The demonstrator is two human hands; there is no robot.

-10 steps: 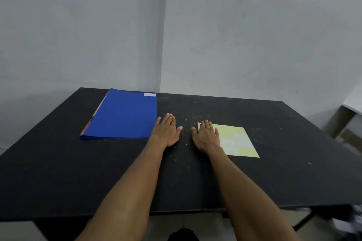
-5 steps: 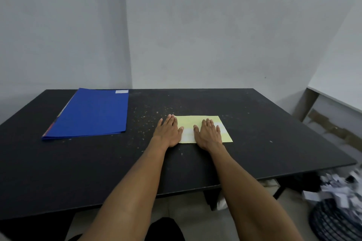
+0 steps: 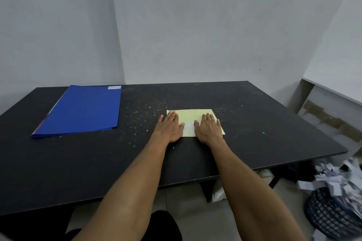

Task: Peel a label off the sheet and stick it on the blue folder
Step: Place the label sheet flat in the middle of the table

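Observation:
A pale yellow label sheet [image 3: 194, 114] lies flat near the middle of the black table [image 3: 254, 123]. My left hand [image 3: 170, 126] rests palm down on its left edge, and my right hand [image 3: 208, 127] rests palm down on its right part. Both hold nothing, fingers slightly apart. White labels [image 3: 189, 130] show on the sheet between the two hands. The blue folder [image 3: 82, 109] lies closed at the table's back left, apart from the hands, with a small white label [image 3: 114, 87] at its far right corner.
Pale specks are scattered on the table between the folder and the sheet. A black mesh bin [image 3: 331, 215] full of paper scraps stands on the floor at the right. A white shelf [image 3: 333, 92] stands beyond the table's right end. Walls close the back.
The view has swung to the right, so the folder now sits further left. Both hands have come onto the yellow sheet and lie flat on it, with little change in the last half second.

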